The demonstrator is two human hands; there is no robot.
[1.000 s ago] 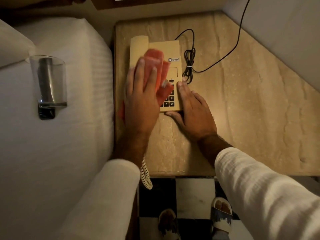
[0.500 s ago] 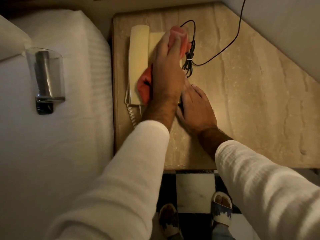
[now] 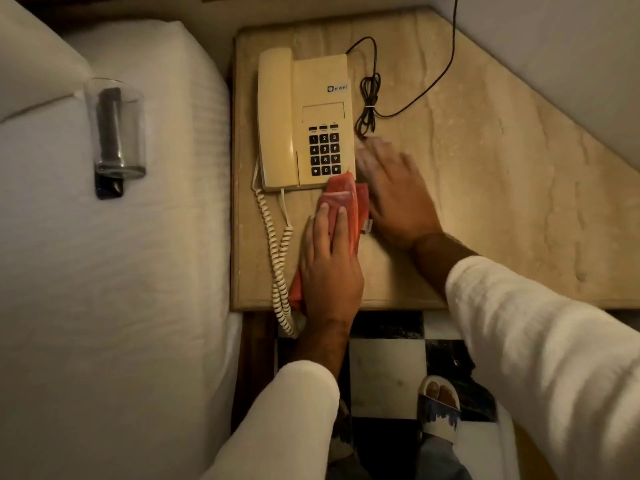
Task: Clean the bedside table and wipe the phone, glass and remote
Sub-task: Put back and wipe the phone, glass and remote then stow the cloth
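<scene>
- Cream plastic phone [image 3: 304, 119], boxy, sits left on the marble worktop [image 3: 485, 202], its coiled cord [image 3: 277, 258] trailing over the front edge.
- Red cloth [image 3: 343, 202] touches the phone's near right corner, pressed flat by the left hand's [image 3: 329, 268] straight fingers.
- Right hand [image 3: 398, 199], blurred, lies flat beside the phone, fingers spread.
- Open worktop stretches to the right; glass [image 3: 116, 129] and remote [image 3: 110, 133] lie on the bed [image 3: 104, 306].

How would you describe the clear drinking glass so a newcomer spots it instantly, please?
Start at the white bed left of the beige marble table. The clear drinking glass rests on the bed. It alone is transparent, a dark remote showing through it.
</scene>
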